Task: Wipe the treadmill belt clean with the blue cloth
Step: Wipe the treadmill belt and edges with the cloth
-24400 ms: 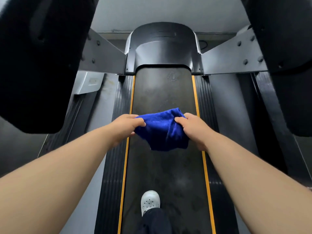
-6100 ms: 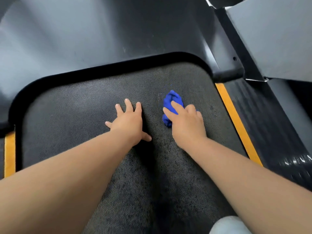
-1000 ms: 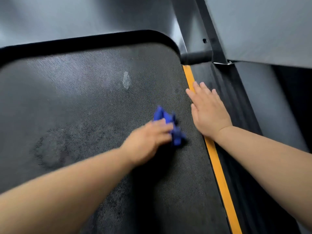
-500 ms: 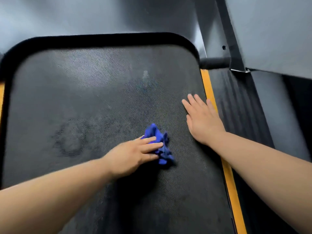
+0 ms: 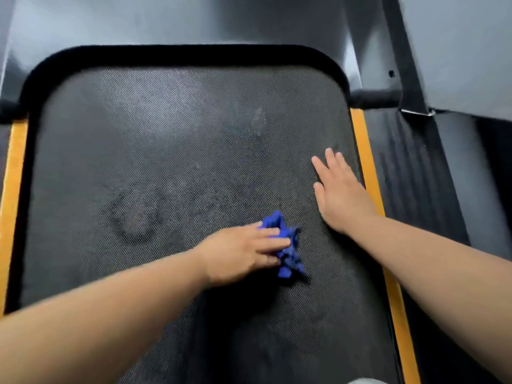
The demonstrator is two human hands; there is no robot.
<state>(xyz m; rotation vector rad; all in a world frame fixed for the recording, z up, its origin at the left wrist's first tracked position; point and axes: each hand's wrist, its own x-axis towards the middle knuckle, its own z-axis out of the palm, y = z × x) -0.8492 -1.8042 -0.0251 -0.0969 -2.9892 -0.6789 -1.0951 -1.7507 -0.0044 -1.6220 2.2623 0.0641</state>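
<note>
The black textured treadmill belt (image 5: 166,151) fills most of the view. A bunched blue cloth (image 5: 291,259) lies on it, right of centre. My left hand (image 5: 238,252) presses on the cloth with fairly straight fingers laid over its left side; the thumb is hidden. My right hand (image 5: 340,195) lies flat on the belt beside the right edge, fingers straight and together, a little up and right of the cloth and not touching it. A dark ring-shaped mark (image 5: 133,217) shows on the belt to the left, and a pale spot (image 5: 259,123) further up.
Orange stripes border the belt on the right (image 5: 363,151) and left (image 5: 13,176). A ribbed black side rail (image 5: 410,167) runs along the right. The glossy dark motor cover (image 5: 180,20) closes off the belt's far end. A grey upright panel (image 5: 465,51) stands at top right.
My left hand has slid the cloth down the belt towards me and slightly left over the last second. My right hand stays flat near the right edge. The view has shifted left.
</note>
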